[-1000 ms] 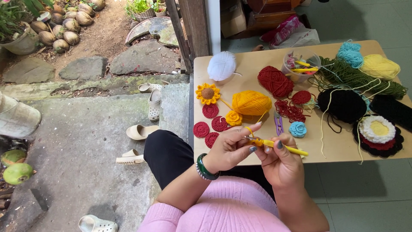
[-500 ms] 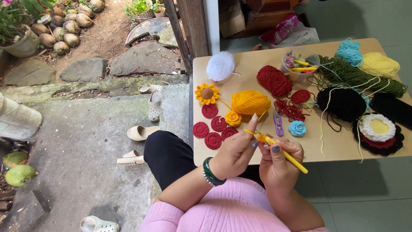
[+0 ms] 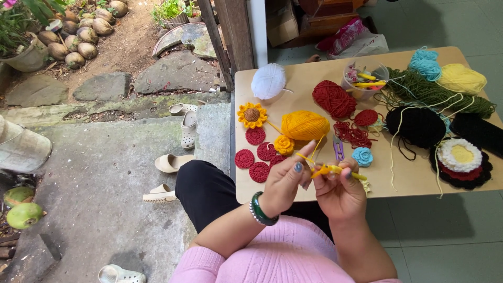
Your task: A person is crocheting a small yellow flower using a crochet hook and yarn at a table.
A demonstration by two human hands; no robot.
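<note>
**Crochet in hand over low table**

Low light-wood table [image 3: 408,181], loaded w/ yarn & finished pieces. Dark green yarn heap [image 3: 435,94] at far right, black yarn ball [image 3: 416,126] just in front of it. Round orange-yellow yarn ball [image 3: 305,124] mid-table, strand running down to hands; dark red yarn ball [image 3: 334,98] behind it, white ball [image 3: 268,80] at far left corner. Flat red crocheted discs [image 3: 255,157] near front left edge. Left hand [image 3: 287,181], green bangle at wrist, fingers pinched closed on orange strand. Right hand [image 3: 340,191] closed around yellow-handled crochet hook [image 3: 343,171], w/ small orange crochet piece [image 3: 320,170] held between both hands, just above table's front edge.
</note>
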